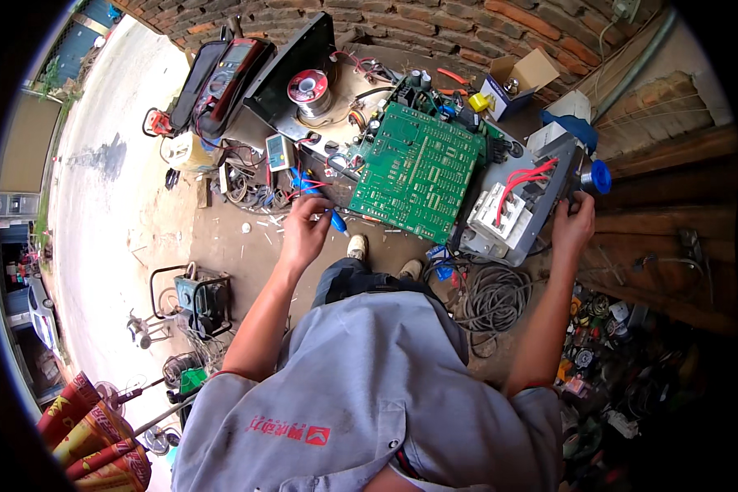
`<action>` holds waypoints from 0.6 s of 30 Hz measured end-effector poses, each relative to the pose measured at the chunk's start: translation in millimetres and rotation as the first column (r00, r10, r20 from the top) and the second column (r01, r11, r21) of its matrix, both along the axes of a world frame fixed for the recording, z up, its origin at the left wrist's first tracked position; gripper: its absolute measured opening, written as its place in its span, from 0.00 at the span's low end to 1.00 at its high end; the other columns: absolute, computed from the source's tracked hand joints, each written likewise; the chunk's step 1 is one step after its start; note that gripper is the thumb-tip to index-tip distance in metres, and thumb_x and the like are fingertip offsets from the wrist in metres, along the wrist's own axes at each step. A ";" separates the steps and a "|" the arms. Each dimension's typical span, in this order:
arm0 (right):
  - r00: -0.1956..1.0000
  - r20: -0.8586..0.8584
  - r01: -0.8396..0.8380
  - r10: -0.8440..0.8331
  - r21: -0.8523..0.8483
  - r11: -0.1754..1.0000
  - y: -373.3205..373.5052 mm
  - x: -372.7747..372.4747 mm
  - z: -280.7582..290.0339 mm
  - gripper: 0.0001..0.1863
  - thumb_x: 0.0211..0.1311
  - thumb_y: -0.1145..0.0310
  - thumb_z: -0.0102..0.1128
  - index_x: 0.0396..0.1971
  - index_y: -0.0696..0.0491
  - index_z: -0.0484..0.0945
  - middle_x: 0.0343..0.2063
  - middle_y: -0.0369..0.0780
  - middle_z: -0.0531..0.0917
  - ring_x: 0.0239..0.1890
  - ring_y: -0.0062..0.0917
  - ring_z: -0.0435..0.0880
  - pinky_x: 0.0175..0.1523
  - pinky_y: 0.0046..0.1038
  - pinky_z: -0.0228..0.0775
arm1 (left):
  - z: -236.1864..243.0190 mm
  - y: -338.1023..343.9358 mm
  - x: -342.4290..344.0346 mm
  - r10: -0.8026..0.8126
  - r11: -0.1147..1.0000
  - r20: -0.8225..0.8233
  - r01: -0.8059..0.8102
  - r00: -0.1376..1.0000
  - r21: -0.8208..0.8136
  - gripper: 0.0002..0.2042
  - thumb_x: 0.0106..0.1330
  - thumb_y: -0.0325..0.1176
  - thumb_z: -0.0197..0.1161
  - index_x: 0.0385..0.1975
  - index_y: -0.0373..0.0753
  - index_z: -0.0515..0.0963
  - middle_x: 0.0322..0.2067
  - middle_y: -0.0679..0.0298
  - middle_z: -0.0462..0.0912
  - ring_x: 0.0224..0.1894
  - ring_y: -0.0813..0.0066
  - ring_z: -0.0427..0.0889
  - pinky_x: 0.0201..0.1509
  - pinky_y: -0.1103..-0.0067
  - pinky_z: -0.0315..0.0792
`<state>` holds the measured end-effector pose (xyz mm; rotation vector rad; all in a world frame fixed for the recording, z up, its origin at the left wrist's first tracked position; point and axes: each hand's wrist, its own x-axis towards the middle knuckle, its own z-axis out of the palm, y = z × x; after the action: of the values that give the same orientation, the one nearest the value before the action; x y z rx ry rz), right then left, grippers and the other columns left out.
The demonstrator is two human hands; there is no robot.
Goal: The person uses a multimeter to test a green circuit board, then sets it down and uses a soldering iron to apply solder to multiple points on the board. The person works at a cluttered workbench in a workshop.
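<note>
A large green circuit board (416, 170) lies solder side up over an opened machine. At its near left corner my left hand (305, 228) is closed, fingertips pinched. A blue pen-shaped tool (337, 221) runs by these fingers; what they pinch is too small to make out. My right hand (572, 223) is closed at the right edge of a grey metal panel (541, 209), fingers bent round that edge. Mounted on the panel is a white block (500, 220) with red wires (526, 176). A small white meter (280, 152) with a screen stands left of the board.
A solder spool (308, 88) sits on the machine's far part. Behind on the left lies a red multimeter (225, 78) in its case. A blue spool (596, 177) sticks out at the right. Coiled black cable (496, 299) lies on the floor, and a brick wall (435, 25) rises behind.
</note>
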<state>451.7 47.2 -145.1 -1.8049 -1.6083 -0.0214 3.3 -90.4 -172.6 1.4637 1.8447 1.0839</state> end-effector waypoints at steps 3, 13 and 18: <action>0.998 -0.010 -0.059 0.060 0.031 0.998 -10.0 -3.9 7.9 0.14 0.60 0.74 0.60 0.46 0.54 0.78 0.29 0.40 0.74 0.30 0.34 0.75 0.37 0.34 0.70 | -6.3 9.4 6.6 -0.171 0.985 -0.450 0.155 0.876 -0.072 0.14 0.61 0.22 0.58 0.46 0.39 0.80 0.50 0.49 0.75 0.49 0.53 0.80 0.49 0.68 0.79; 0.873 -0.459 -0.147 0.163 0.070 0.987 -97.0 -13.5 70.7 0.13 0.70 0.75 0.53 0.50 0.60 0.80 0.41 0.38 0.81 0.35 0.18 0.76 0.43 0.19 0.67 | 28.9 18.3 -17.1 -0.564 0.824 -0.588 0.345 0.579 -0.450 0.10 0.60 0.29 0.60 0.40 0.48 0.82 0.31 0.60 0.81 0.35 0.58 0.84 0.36 0.67 0.79; 0.396 -0.867 -0.269 0.304 0.207 0.941 -144.8 -16.7 101.0 0.17 0.72 0.75 0.48 0.56 0.62 0.73 0.46 0.49 0.79 0.32 0.22 0.77 0.34 0.23 0.71 | 110.0 -0.5 -35.3 -0.481 0.875 -0.540 0.347 0.690 -0.337 0.09 0.55 0.33 0.72 0.37 0.47 0.87 0.31 0.61 0.81 0.37 0.62 0.82 0.37 0.70 0.76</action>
<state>435.0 -97.6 -44.1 -1.0857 -1.0388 0.9331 -32.0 -90.8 -62.6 2.1322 1.7897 0.1694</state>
